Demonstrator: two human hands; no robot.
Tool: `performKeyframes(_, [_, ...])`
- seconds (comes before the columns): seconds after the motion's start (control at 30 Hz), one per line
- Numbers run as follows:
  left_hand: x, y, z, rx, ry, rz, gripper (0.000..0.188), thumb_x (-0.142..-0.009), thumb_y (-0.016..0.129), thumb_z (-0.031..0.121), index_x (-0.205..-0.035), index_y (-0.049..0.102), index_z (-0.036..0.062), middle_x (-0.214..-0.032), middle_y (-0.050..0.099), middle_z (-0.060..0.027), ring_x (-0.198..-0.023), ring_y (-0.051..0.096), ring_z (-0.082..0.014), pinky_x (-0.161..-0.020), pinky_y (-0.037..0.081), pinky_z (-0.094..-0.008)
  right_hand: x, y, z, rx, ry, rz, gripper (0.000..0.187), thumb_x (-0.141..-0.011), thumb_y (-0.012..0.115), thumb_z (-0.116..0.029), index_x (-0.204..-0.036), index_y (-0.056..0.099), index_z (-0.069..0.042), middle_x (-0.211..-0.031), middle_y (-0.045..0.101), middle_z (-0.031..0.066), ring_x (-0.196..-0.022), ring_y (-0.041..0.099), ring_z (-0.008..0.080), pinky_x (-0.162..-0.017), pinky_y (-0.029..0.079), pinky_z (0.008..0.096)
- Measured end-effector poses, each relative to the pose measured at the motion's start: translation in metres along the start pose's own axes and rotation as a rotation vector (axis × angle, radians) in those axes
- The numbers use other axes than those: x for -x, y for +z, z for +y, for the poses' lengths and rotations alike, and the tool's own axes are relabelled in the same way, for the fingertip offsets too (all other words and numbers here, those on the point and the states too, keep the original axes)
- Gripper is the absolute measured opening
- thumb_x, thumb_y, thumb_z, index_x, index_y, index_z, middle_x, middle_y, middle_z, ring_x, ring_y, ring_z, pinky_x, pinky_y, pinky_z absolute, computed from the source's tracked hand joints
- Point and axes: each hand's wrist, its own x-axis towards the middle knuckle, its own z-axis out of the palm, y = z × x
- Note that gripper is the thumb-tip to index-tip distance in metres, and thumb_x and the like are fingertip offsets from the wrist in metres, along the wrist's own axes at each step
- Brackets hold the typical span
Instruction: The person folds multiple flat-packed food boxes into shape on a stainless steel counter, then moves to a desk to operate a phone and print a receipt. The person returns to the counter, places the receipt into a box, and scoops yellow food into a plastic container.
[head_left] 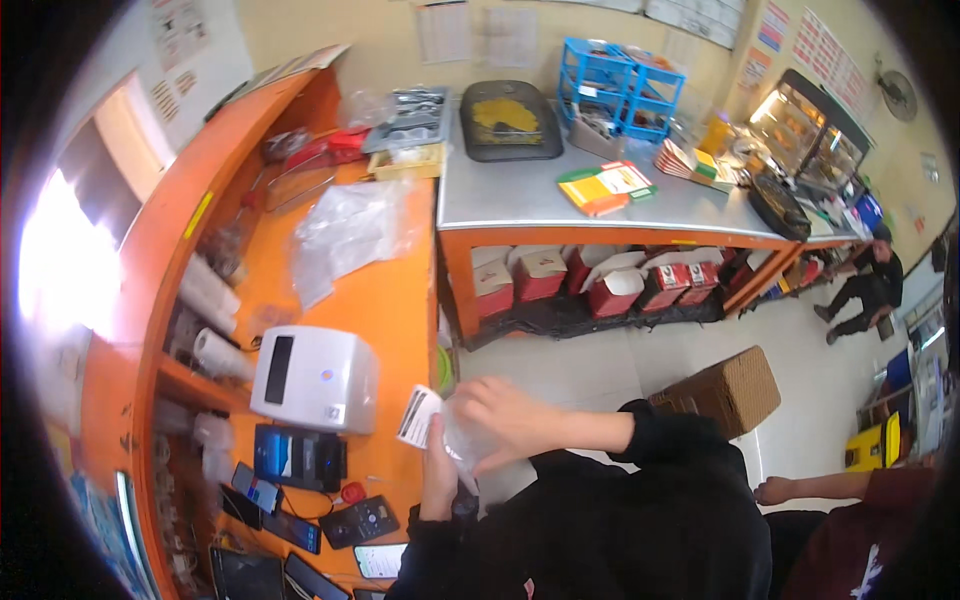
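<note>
In front of my body, at the counter's right edge, my left hand (438,478) is closed round a crumpled clear plastic bag (462,440). A white printed paper slip (417,414) stands up beside its thumb; whether it lies inside the bag or against it I cannot tell. My right hand (510,418) reaches in from the right, slightly blurred, its fingers bent onto the same bag. A white boxy dispenser (318,378) sits on the orange counter (395,330), left of both hands.
Below the dispenser lie a card terminal (298,456) and several phones (358,521). Farther back are loose plastic bags (350,235) and a metal table (480,200) with a black tray (512,122). A cardboard box (728,388) stands on the floor; a co-worker's arm (810,487) is at right.
</note>
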Motion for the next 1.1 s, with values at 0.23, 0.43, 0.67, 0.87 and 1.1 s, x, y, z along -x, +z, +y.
performKeyframes(0.23, [-0.107, 0.105, -0.020, -0.129, -0.223, -0.336, 0.040, -0.092, 0.042, 0.019, -0.125, 0.047, -0.0035, -0.117, 0.057, -0.0120, -0.106, 0.055, -0.0207, -0.092, 0.042, -0.0324, 0.077, -0.058, 0.123, -0.099, 0.268, 0.241, 0.062, -0.071, 0.072, -0.031, -0.120, 0.045, -0.005, -0.115, 0.047, 0.0170, -0.106, 0.047, 0.0325, -0.085, 0.042, 0.0404])
performKeyframes(0.43, [-0.225, 0.194, -0.033, -0.094, -0.217, -0.565, 0.053, -0.085, 0.040, 0.007, -0.136, 0.028, -0.0052, -0.124, 0.051, -0.0217, -0.114, 0.052, -0.0279, -0.095, 0.045, -0.0373, 0.124, -0.089, 0.296, -0.323, 0.634, 0.510, 0.059, -0.074, 0.069, -0.030, -0.118, 0.046, 0.001, -0.107, 0.056, 0.0180, -0.100, 0.055, 0.0324, -0.088, 0.043, 0.0390])
performKeyframes(0.67, [-0.303, 0.262, -0.027, -0.089, -0.228, -0.546, 0.041, -0.085, 0.042, 0.007, -0.124, 0.039, -0.0054, -0.119, 0.056, -0.0210, -0.110, 0.055, -0.0272, -0.095, 0.043, -0.0360, 0.043, -0.105, 0.478, -0.082, 0.664, 0.646, 0.069, -0.068, 0.074, -0.035, -0.114, 0.041, 0.004, -0.108, 0.052, 0.0250, -0.101, 0.051, 0.0384, -0.086, 0.042, 0.0435])
performKeyframes(0.87, [-0.379, 0.301, -0.029, -0.063, -0.319, -0.477, 0.041, -0.087, 0.044, 0.009, -0.124, 0.039, -0.0061, -0.121, 0.055, -0.0209, -0.110, 0.054, -0.0287, -0.096, 0.042, -0.0367, -0.047, -0.122, 0.586, 0.151, 0.666, 0.603, 0.072, -0.063, 0.076, -0.035, -0.115, 0.042, 0.001, -0.110, 0.050, 0.0204, -0.102, 0.048, 0.0368, -0.085, 0.039, 0.0442])
performKeyframes(1.1, [-0.472, 0.339, -0.031, -0.012, -0.323, -0.533, 0.041, -0.085, 0.046, 0.007, -0.123, 0.040, -0.0061, -0.120, 0.055, -0.0208, -0.110, 0.054, -0.0283, -0.097, 0.041, -0.0365, -0.084, -0.121, 0.647, 0.331, 0.701, 0.338, 0.068, -0.068, 0.070, -0.041, -0.118, 0.042, -0.004, -0.120, 0.043, 0.0175, -0.109, 0.043, 0.0335, -0.088, 0.034, 0.0474])
